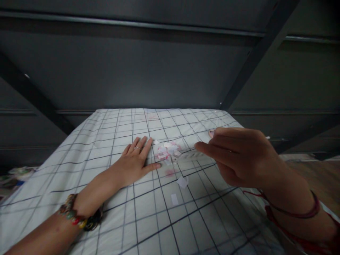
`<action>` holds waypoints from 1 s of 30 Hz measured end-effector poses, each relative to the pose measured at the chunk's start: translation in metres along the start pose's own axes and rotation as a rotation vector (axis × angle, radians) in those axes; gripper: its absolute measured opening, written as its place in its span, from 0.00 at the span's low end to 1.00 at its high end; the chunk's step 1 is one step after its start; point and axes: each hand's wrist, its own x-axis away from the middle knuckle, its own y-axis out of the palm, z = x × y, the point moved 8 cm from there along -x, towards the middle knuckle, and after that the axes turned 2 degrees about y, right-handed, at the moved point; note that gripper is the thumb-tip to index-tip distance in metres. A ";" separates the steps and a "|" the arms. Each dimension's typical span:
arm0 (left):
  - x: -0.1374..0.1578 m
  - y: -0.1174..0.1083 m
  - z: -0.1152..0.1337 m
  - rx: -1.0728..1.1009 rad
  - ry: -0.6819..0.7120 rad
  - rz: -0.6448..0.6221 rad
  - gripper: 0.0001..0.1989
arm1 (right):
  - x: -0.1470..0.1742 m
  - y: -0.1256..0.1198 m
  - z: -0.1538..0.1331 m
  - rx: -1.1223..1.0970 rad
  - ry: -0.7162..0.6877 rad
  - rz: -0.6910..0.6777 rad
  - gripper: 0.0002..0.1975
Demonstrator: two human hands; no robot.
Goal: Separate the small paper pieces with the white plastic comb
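Note:
My left hand (pixel 135 159) lies flat on the white checked cloth (pixel 148 219), fingers stretched and a ring on one of them. Just right of its fingertips is a small heap of white and pink paper scraps (pixel 168 150). Two white scraps, an upper one (pixel 182 182) and a lower one (pixel 174 199), lie apart from the heap, nearer to me. Above the cloth on the right, my right hand (pixel 239 156) is closed round a pale, thin thing (pixel 190 156). Motion blurs it, and its kind cannot be made out; its left end reaches the heap.
Dark grey panels (pixel 138 67) with metal strips rise behind the cloth's far edge. A small pink-rimmed thing (pixel 211 133) shows partly behind my right hand. Blurred items (pixel 21 175) sit low at the far left, and brown floor (pixel 316 177) shows at the right.

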 end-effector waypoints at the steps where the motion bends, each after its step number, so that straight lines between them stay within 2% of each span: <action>1: 0.000 -0.001 0.001 0.003 -0.002 -0.005 0.43 | 0.000 -0.001 0.000 -0.009 -0.001 0.002 0.13; 5: 0.000 -0.001 0.001 0.012 -0.008 -0.014 0.43 | 0.000 -0.004 0.001 0.039 0.012 0.038 0.14; 14: -0.001 0.001 -0.002 0.012 0.016 0.034 0.44 | 0.003 0.000 0.012 0.092 0.065 -0.016 0.14; 21: -0.001 -0.001 0.000 0.015 0.003 0.012 0.43 | 0.010 -0.003 0.016 0.022 0.067 -0.068 0.13; 26: -0.001 0.000 0.000 0.019 0.009 0.011 0.44 | 0.012 -0.008 0.016 0.019 0.072 -0.021 0.14; 30: 0.000 0.001 -0.001 0.007 0.016 0.021 0.43 | 0.012 -0.005 0.018 -0.052 0.092 -0.071 0.13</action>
